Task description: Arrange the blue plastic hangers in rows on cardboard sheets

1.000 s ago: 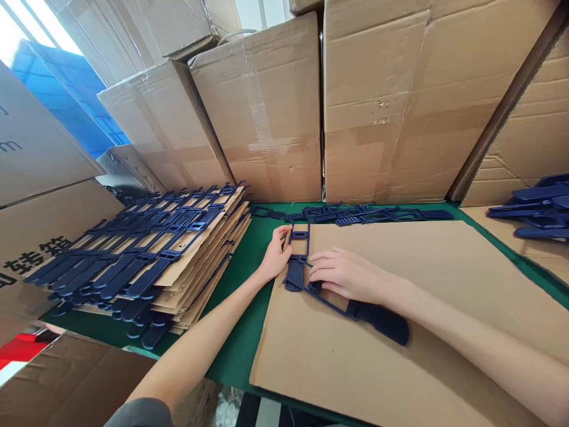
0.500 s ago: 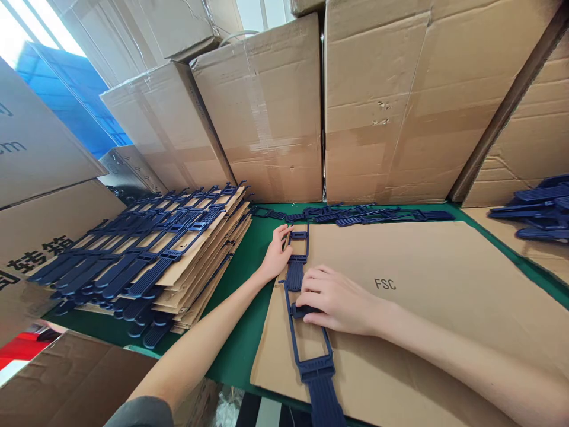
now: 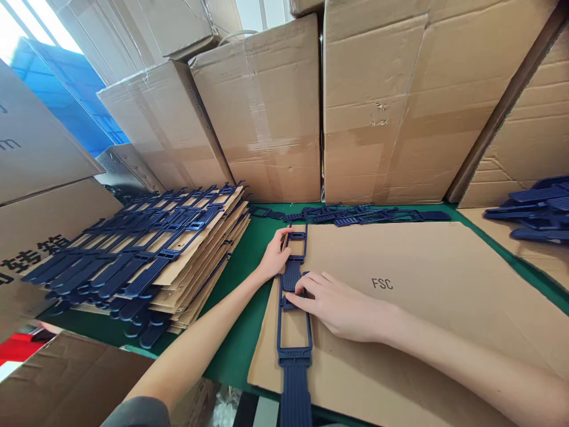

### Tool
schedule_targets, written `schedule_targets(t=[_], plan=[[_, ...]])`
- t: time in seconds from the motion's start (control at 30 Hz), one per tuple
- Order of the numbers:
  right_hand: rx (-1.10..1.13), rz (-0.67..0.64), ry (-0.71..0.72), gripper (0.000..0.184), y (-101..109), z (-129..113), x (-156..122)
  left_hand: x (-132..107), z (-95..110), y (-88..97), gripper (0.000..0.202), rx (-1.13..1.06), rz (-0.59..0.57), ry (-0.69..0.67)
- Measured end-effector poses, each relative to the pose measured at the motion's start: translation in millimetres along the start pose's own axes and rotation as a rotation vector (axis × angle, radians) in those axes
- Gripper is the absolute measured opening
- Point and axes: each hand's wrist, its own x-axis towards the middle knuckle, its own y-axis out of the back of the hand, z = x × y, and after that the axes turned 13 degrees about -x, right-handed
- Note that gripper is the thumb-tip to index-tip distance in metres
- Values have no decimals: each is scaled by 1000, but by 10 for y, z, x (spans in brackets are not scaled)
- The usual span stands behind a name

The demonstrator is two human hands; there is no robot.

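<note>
Two navy plastic frame pieces with ribbed tabs lie end to end along the left side of a flat cardboard sheet (image 3: 418, 255). My left hand (image 3: 274, 256) has its fingers curled on the left edge of the upper frame piece (image 3: 292, 276), near its top. Lower down, my right hand (image 3: 338, 305) pinches the top part of the lower frame piece (image 3: 295, 354) between thumb and fingers. The lower piece's ribbed tab hangs past the sheet's near edge. The upper piece's tab lies close to the lower piece's crossbar; the right fingers partly cover that spot.
At left stands a stack of cardboard sheets (image 3: 208, 270) layered with several navy frame pieces (image 3: 146, 243). More loose pieces (image 3: 351, 213) lie along the back of the green table (image 3: 235, 320), and a pile (image 3: 540, 207) sits at right. Large cartons (image 3: 275, 118) wall off the back.
The lower frame piece has swung left at its near end and now lies nearly in line with the upper one. My right thumb has moved left across its crossbar; my left hand has barely moved.
</note>
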Motion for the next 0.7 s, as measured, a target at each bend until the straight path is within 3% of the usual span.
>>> schedule_targets(t=[0.3, 0.43, 0.6, 0.7], plan=[[-45, 172, -160, 33, -196, 53, 76, 20, -13, 38, 33, 29, -29, -4], [-31, 175, -218, 32, -207, 109, 89, 21, 37, 36, 30, 47, -49, -26], [-53, 182, -220, 45, -287, 191, 109, 11, 84, 26, 32, 85, -68, -59], [-60, 213, -250, 40, -308, 238, 132, 17, 86, 29, 33, 106, -83, -78]])
